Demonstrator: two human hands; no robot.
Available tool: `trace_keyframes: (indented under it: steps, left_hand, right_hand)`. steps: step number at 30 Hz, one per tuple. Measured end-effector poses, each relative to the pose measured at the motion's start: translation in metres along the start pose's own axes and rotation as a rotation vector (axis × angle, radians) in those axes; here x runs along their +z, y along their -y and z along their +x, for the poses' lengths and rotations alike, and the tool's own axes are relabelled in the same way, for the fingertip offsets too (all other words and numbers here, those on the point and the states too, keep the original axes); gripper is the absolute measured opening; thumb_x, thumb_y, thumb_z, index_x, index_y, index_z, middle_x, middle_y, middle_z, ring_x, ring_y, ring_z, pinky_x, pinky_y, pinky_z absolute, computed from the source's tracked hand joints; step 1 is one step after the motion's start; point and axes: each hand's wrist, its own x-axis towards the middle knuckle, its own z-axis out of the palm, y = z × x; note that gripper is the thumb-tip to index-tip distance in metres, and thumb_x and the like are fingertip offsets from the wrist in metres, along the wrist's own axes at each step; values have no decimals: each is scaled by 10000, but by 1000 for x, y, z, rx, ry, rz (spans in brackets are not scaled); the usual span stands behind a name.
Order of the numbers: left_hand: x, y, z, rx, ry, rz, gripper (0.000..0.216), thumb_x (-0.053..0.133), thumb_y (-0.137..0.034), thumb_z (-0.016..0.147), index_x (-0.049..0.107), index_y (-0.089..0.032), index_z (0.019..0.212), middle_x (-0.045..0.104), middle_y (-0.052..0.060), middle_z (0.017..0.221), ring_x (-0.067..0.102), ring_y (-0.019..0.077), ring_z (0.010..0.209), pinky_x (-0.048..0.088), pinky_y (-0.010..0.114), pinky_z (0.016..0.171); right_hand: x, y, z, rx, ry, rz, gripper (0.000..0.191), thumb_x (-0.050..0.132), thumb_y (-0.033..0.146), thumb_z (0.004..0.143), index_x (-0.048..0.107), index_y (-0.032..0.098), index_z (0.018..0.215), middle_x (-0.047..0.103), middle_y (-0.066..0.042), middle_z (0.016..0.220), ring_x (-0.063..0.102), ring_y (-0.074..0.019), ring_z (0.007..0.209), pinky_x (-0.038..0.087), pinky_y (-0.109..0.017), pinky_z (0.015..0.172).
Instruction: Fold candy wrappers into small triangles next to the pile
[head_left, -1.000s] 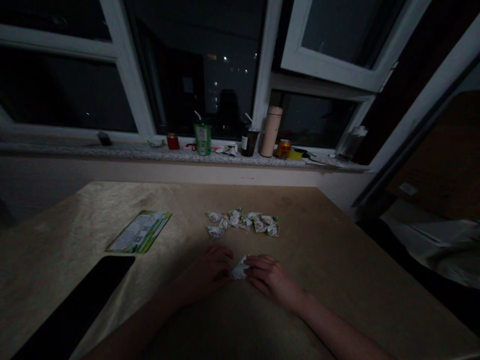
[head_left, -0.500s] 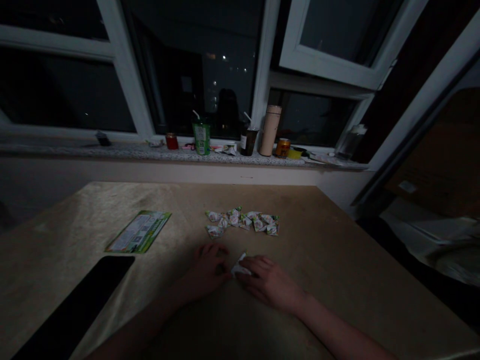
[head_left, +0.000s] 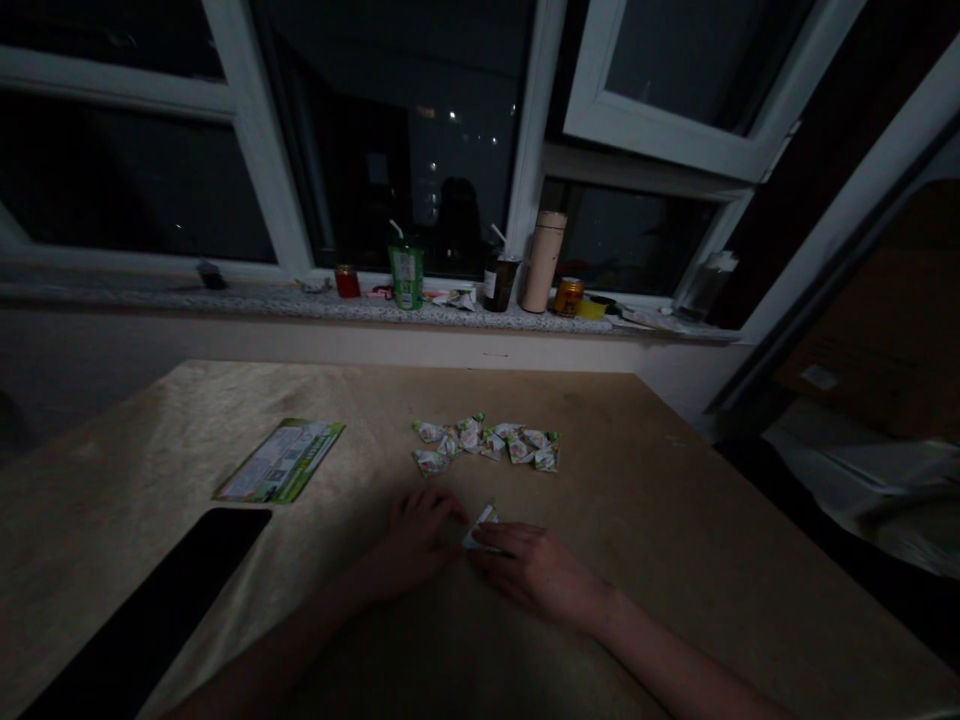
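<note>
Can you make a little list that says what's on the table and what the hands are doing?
place: tan table by a dark window
left hand: on the table, fingers touching a small folded paper
right hand: pressing on the same folded paper from the other side
pile: more small folded papers, beyond the hands, apart from them
flyer: green, flat, far left of the pile
phone: black, nearer than the flyer
sill: green cup, red jar, tall beige flask, orange can
light: very dim
</note>
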Motion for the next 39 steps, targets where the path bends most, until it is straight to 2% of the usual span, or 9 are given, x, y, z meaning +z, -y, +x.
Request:
trace_keyframes:
  steps: [8,15,20,30,35,39]
  left_hand:
    - [4,8,1,35,5,-19,319,564,-229,824,551,-279,1138,486,44,1267,404,263,1213,264,460,999]
    - [-1,11,-1,87,55,-26,445,606,-229,792,505,-283,1222,419,58,1345,331,283,1288,238,468,1045]
    - [0,11,-1,75,42,-24,428,598,-270,808,504,-290,1226,426,64,1342,333,292,1292,231,487,1046]
    - [-5,7,0,46,79,-64,446,574,-218,805,513,-320,1235,419,41,1349,333,294,1292,255,488,1040]
    - [-5,12,0,71,107,-76,547,566,-208,805,442,-336,1323,398,49,1376,316,288,1307,245,488,1051]
    - [-4,13,0,88,88,-64,552,570,-271,816,422,-337,1344,403,51,1379,326,285,1300,246,475,1051]
  right_hand:
    - [0,2,0,5,1,5,299,435,280,964,581,231,1221,638,-64,1165,569,-194,1120,460,-331,959]
    - [-2,5,1,51,-17,46,281,455,279,954,609,253,1188,623,-66,1136,567,-182,1080,470,-300,923]
    - [3,3,0,63,-13,63,295,473,271,944,592,268,1214,605,-60,1155,554,-190,1076,462,-319,925]
    - [1,4,-1,76,-1,112,309,488,274,936,584,269,1230,590,-71,1164,522,-204,1106,441,-350,941]
    - [1,5,-1,78,-5,115,303,463,279,947,594,258,1220,590,-77,1168,517,-208,1111,436,-351,943]
    - [1,4,-1,77,-8,120,304,471,274,943,593,266,1222,592,-74,1164,520,-200,1105,434,-336,941]
